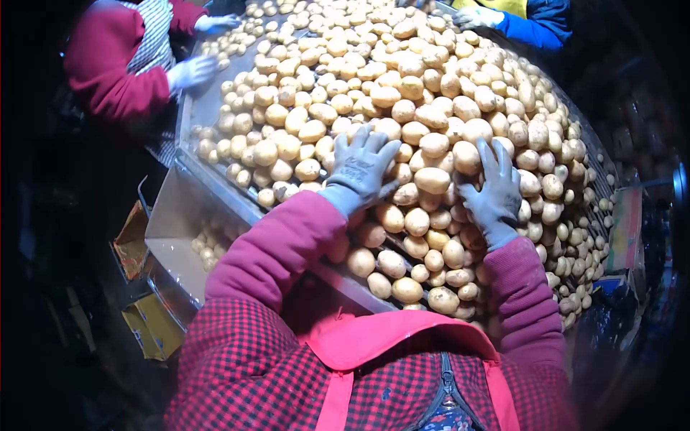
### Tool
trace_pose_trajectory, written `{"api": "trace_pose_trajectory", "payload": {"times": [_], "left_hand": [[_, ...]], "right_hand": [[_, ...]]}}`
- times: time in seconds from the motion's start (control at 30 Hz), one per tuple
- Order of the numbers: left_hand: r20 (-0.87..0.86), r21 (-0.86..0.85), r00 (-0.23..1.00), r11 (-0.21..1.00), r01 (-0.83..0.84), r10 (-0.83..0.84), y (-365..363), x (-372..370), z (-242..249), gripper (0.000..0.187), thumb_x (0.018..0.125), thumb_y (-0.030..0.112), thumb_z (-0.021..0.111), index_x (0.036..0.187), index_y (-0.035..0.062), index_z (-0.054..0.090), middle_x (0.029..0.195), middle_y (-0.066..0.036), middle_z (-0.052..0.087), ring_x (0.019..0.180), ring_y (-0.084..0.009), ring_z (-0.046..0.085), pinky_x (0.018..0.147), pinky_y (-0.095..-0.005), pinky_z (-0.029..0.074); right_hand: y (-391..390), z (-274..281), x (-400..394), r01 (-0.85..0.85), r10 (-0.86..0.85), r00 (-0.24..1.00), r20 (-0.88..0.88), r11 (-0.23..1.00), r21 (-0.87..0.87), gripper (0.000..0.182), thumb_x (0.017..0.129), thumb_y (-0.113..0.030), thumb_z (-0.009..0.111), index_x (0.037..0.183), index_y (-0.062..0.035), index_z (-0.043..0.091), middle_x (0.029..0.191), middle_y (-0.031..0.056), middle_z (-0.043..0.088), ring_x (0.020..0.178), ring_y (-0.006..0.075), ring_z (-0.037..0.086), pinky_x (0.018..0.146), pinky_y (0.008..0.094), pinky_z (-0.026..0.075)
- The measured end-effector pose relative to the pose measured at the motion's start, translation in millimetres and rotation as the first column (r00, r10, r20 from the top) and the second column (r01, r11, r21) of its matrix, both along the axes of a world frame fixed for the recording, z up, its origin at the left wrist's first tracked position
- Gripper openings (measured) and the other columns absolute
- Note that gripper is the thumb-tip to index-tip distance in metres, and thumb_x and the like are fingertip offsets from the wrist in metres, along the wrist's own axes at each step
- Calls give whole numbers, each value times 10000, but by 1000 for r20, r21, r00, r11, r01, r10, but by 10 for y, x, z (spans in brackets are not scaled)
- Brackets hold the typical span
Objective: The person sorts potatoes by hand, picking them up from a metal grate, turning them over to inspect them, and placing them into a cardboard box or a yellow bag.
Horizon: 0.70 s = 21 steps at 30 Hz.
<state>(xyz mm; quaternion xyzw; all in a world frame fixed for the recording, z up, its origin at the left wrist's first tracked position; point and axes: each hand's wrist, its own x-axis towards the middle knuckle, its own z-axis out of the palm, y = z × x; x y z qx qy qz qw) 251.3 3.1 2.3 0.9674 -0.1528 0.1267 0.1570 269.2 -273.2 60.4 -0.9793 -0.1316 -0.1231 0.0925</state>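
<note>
A large heap of pale yellow potatoes covers the sorting table. My left hand, in a grey glove, lies on the potatoes near the middle with its fingers spread. To its right, my right hand, also gloved in grey, rests on the heap with its fingers apart and pointing away from me. Several potatoes lie between the two hands. Neither hand is closed around a potato, though the palms are hidden.
At the upper left, a co-worker's white-gloved hands are at the table's edge. Another co-worker's gloved hand touches the heap at the top. A metal bin holds small potatoes at left. Cardboard boxes stand below it.
</note>
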Motion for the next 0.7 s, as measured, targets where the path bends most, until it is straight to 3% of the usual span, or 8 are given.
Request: {"api": "trace_pose_trajectory", "payload": {"times": [0.13, 0.23, 0.33, 0.37, 0.47, 0.57, 0.6, 0.7], "left_hand": [[-39, -180, 996, 980, -88, 82, 40, 255, 91, 749, 804, 386, 814, 1454, 165, 514, 1286, -165, 583, 1141, -380, 609, 947, -515, 484], [-38, 67, 992, 991, -118, 120, 13, 552, 162, 716, 808, 402, 820, 1396, 123, 521, 1172, -170, 628, 1123, -384, 624, 936, -496, 487], [-292, 178, 951, 983, -52, 103, 26, 818, 272, 626, 799, 412, 826, 1261, 92, 549, 1175, -171, 640, 1115, -384, 632, 919, -505, 485], [-199, 168, 977, 985, -41, 75, 98, 866, 111, 545, 790, 403, 825, 1139, 80, 559, 1143, -157, 645, 1087, -375, 633, 906, -504, 484], [-126, 174, 980, 976, -132, 155, 49, 961, -46, 499, 785, 389, 818, 1116, 98, 583, 1098, -154, 632, 1039, -369, 630, 881, -497, 490], [-150, 93, 976, 985, -147, 160, 95, 931, 12, 516, 781, 370, 811, 1191, 126, 615, 1102, -145, 611, 1025, -368, 618, 869, -507, 502], [-152, 60, 976, 987, -148, 155, 173, 924, 0, 538, 780, 369, 812, 1223, 131, 619, 1112, -144, 609, 1034, -366, 616, 868, -511, 504], [-90, -105, 975, 972, -212, 203, 495, 798, -82, 568, 831, 397, 772, 1326, 158, 630, 1150, -120, 616, 1067, -345, 626, 912, -496, 504]], "right_hand": [[29, 6, 28, -1, 1, 1000, 8, 1000, -5, 817, 791, -415, 840, 1523, -263, 512, 1572, 112, 442, 1249, 443, 517, 1064, 506, 480], [60, 28, 51, -5, 6, 1000, -20, 1000, 28, 884, 739, -383, 881, 1529, -259, 505, 1569, 139, 441, 1226, 441, 525, 1052, 510, 482], [65, 1, 138, -26, 26, 1000, -8, 999, 39, 944, 715, -422, 896, 1547, -279, 475, 1585, 131, 427, 1254, 485, 502, 1062, 550, 476], [93, 11, 207, -32, 32, 999, -5, 999, 31, 953, 713, -436, 896, 1551, -289, 466, 1594, 127, 417, 1273, 509, 488, 1070, 564, 473], [235, 110, 463, -28, 26, 998, -54, 999, -40, 940, 735, -498, 874, 1555, -358, 436, 1657, 86, 322, 1354, 636, 386, 1095, 627, 469], [536, 254, 735, -32, 29, 970, -241, 999, -7, 885, 737, -461, 880, 1521, -408, 473, 1662, 78, 317, 1330, 593, 432, 1019, 562, 536], [702, 239, 802, -38, 14, 971, -238, 994, -98, 908, 757, -492, 839, 1563, -328, 454, 1656, 142, 334, 1266, 465, 548, 1041, 521, 517], [979, -34, 1153, -23, 57, 976, -210, 987, 159, 929, 755, -552, 829, 1569, -326, 441, 1665, 180, 314, 1407, 420, 499, 1052, 497, 519]]}}
